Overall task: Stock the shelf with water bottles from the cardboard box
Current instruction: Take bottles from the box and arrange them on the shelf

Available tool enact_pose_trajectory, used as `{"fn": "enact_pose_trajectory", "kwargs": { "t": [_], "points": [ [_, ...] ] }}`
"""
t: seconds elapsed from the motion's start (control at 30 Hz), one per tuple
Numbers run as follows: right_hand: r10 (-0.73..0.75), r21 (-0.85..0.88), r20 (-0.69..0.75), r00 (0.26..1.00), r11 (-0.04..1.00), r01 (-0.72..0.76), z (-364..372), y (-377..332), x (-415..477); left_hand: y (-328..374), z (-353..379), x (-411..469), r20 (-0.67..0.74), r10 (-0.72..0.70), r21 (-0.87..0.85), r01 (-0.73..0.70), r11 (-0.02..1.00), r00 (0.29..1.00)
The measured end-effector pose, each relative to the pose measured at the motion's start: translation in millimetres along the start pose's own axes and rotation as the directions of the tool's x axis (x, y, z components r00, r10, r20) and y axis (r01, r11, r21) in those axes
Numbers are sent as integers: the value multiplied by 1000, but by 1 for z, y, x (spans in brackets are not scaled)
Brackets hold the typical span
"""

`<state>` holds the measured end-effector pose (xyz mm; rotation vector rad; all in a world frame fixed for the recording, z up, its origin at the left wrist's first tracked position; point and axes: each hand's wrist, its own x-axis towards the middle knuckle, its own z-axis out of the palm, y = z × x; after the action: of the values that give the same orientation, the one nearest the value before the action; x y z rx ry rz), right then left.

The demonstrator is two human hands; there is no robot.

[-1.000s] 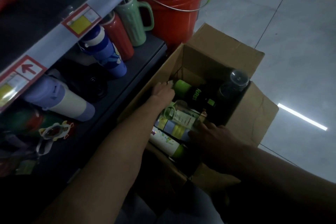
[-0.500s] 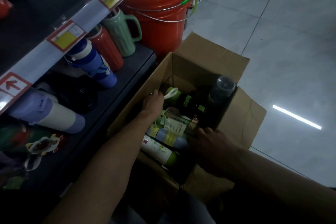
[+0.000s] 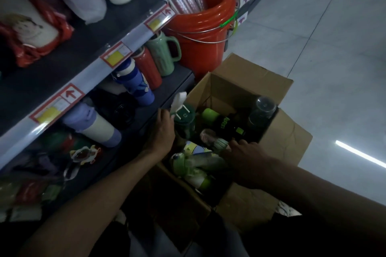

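Head view: right hand (image 3: 248, 156) reaches among bottles (image 3: 198, 162) in the cardboard box (image 3: 250, 81), grasp impossible to tell; left hand (image 3: 163, 131) has lifted a dark green bottle (image 3: 184, 120), clasped, to the box's left rim, ready for the lower shelf (image 3: 177, 81).

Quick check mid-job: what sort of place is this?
Most likely a shop aisle: the shelf edge carries yellow price tags, bottles stand in a row on the lower shelf, and an open cardboard box sits on the tiled floor.
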<state>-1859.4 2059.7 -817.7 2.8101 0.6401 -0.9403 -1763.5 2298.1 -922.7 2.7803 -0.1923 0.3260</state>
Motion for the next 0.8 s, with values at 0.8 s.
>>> {"fn": "enact_pose_trajectory", "kwargs": {
  "t": [0.8],
  "points": [
    [-14,382,-360,933,910,161,-69,-77,-6,49,-244,-34,-140,-79,-590,-19,807,987]
  ]
}}
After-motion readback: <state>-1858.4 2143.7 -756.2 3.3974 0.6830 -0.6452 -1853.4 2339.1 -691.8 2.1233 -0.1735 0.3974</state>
